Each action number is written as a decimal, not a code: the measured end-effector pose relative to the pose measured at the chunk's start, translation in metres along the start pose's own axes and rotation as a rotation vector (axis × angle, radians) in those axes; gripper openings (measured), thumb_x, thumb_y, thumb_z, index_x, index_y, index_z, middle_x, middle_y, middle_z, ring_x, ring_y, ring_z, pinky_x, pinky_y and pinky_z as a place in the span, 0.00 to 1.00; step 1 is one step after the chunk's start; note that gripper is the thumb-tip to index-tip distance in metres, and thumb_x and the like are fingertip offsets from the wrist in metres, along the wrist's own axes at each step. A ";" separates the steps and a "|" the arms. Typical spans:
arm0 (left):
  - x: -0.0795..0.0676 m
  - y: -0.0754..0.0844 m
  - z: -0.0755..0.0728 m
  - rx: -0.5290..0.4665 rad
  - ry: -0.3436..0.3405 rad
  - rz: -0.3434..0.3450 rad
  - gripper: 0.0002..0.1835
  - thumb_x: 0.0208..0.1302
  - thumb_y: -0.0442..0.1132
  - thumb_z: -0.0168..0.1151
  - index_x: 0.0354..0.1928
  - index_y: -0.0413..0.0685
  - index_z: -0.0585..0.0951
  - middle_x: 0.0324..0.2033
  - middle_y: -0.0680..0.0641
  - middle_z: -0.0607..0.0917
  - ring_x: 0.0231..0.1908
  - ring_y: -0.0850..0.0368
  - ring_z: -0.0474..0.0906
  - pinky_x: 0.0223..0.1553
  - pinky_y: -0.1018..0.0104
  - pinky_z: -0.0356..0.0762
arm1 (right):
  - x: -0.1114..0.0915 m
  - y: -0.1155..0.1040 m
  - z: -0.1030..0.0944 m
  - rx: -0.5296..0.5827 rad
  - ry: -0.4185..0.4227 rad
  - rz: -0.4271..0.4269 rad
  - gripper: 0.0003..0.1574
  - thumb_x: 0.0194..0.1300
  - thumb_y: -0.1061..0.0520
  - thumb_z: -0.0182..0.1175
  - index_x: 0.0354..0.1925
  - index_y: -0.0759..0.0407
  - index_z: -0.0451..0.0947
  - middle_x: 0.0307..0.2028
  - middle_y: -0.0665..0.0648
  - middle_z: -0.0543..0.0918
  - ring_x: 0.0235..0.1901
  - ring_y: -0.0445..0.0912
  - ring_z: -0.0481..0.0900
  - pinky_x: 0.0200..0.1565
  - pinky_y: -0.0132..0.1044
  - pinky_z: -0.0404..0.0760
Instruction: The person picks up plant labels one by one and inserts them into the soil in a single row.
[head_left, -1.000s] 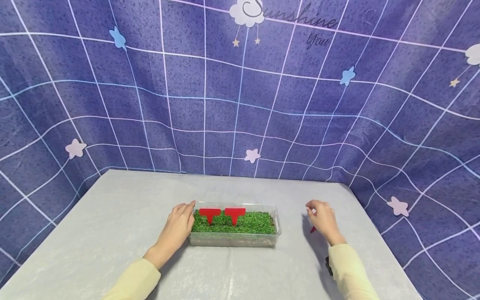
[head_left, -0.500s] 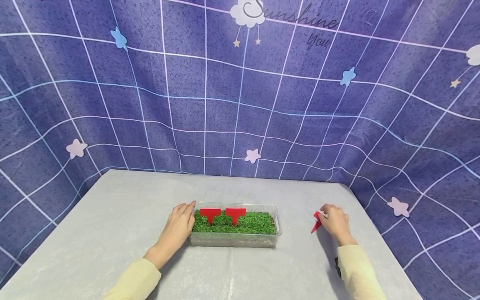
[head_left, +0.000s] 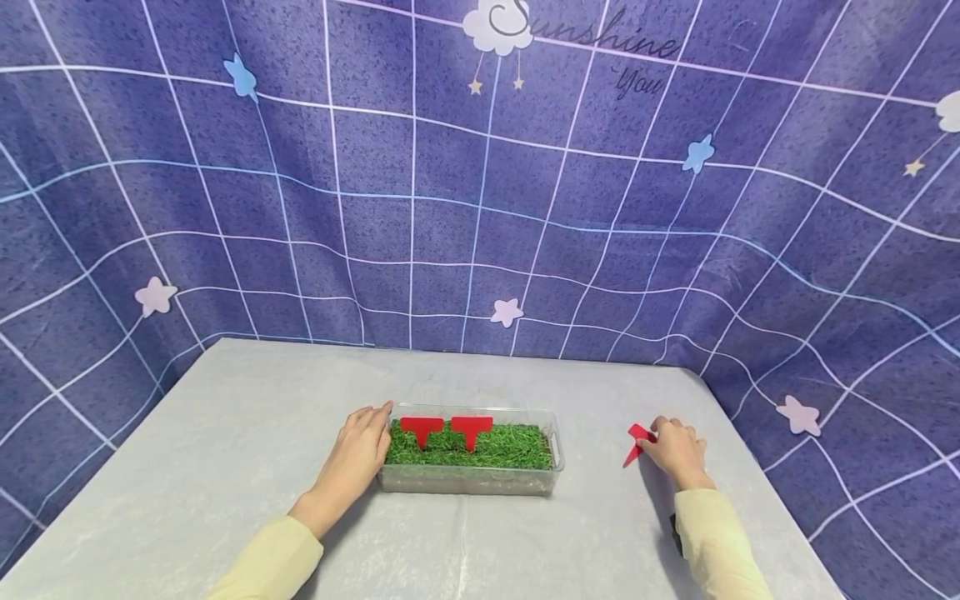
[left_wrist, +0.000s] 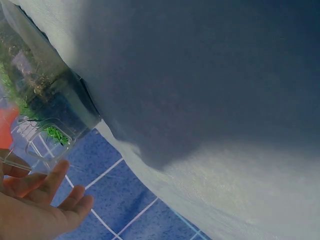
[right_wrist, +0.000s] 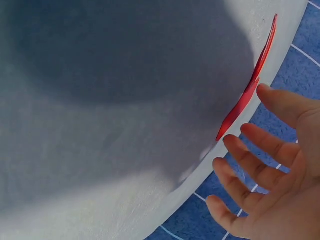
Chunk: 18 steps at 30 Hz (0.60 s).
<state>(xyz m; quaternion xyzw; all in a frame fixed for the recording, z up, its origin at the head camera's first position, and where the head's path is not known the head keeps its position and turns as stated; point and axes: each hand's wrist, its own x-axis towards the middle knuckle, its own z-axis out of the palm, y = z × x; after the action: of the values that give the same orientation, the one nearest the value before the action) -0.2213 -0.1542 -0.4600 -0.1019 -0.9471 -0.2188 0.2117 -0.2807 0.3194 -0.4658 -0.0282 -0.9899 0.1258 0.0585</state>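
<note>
In the head view a clear plastic box [head_left: 468,482] stands mid-table, filled with green grass [head_left: 510,446]. Two red T-shaped plant labels, one at the left [head_left: 422,429] and one beside it [head_left: 471,429], stand upright in the grass. My left hand [head_left: 358,442] holds the box's left end; in the left wrist view its fingers are at the clear end handle [left_wrist: 50,142]. Another red plant label [head_left: 636,443] lies on the table to the right. My right hand [head_left: 677,454] is beside it, thumb tip close to the label, fingers apart and loosely bent in the right wrist view.
A pale cloth covers the table [head_left: 525,550]. Behind and around it hangs a blue curtain [head_left: 450,250] with grid lines and stars. A strip of table separates the box from the label on the right.
My right hand has moved right, and more of the lying label shows now. The left hand, the box and the two standing labels stay in place.
</note>
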 end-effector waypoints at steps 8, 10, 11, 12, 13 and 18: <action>0.000 0.001 0.000 0.000 -0.004 -0.002 0.22 0.64 0.36 0.49 0.59 0.37 0.69 0.52 0.36 0.77 0.56 0.39 0.68 0.56 0.42 0.68 | -0.002 -0.001 0.001 0.008 -0.032 0.049 0.21 0.54 0.46 0.60 0.32 0.65 0.74 0.30 0.64 0.74 0.34 0.63 0.70 0.36 0.58 0.65; 0.000 0.001 0.000 -0.001 -0.006 -0.002 0.22 0.64 0.36 0.49 0.60 0.37 0.69 0.53 0.36 0.77 0.57 0.39 0.68 0.56 0.42 0.68 | -0.001 -0.002 0.001 0.009 -0.036 0.057 0.22 0.54 0.46 0.60 0.31 0.65 0.74 0.30 0.65 0.74 0.35 0.64 0.69 0.37 0.59 0.65; 0.000 0.001 0.000 -0.001 -0.007 -0.002 0.22 0.64 0.36 0.49 0.60 0.37 0.69 0.53 0.36 0.77 0.57 0.39 0.68 0.56 0.42 0.68 | -0.001 -0.002 0.001 0.009 -0.036 0.062 0.22 0.54 0.45 0.60 0.31 0.65 0.74 0.30 0.66 0.74 0.36 0.65 0.69 0.37 0.60 0.65; 0.001 0.001 0.000 -0.002 -0.007 -0.002 0.22 0.64 0.36 0.49 0.60 0.37 0.69 0.53 0.36 0.77 0.57 0.39 0.68 0.56 0.42 0.68 | -0.001 -0.002 0.002 0.007 -0.037 0.066 0.22 0.54 0.45 0.60 0.31 0.65 0.74 0.31 0.66 0.73 0.36 0.65 0.69 0.38 0.60 0.64; 0.001 0.001 0.000 -0.003 -0.007 -0.002 0.22 0.64 0.36 0.49 0.60 0.37 0.69 0.53 0.36 0.77 0.57 0.39 0.68 0.56 0.42 0.68 | -0.001 -0.002 0.002 0.006 -0.038 0.069 0.23 0.54 0.45 0.60 0.31 0.65 0.74 0.31 0.66 0.73 0.36 0.65 0.69 0.38 0.60 0.64; 0.000 0.001 -0.001 -0.004 -0.012 -0.004 0.22 0.64 0.36 0.49 0.60 0.37 0.68 0.53 0.36 0.77 0.57 0.39 0.67 0.56 0.42 0.67 | 0.001 -0.001 0.005 0.010 -0.046 0.082 0.22 0.54 0.45 0.60 0.30 0.65 0.73 0.30 0.67 0.73 0.38 0.66 0.68 0.39 0.61 0.64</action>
<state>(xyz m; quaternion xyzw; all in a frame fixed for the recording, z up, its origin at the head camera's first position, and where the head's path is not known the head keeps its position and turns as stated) -0.2211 -0.1536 -0.4591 -0.1016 -0.9481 -0.2206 0.2053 -0.2822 0.3174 -0.4699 -0.0657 -0.9884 0.1337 0.0304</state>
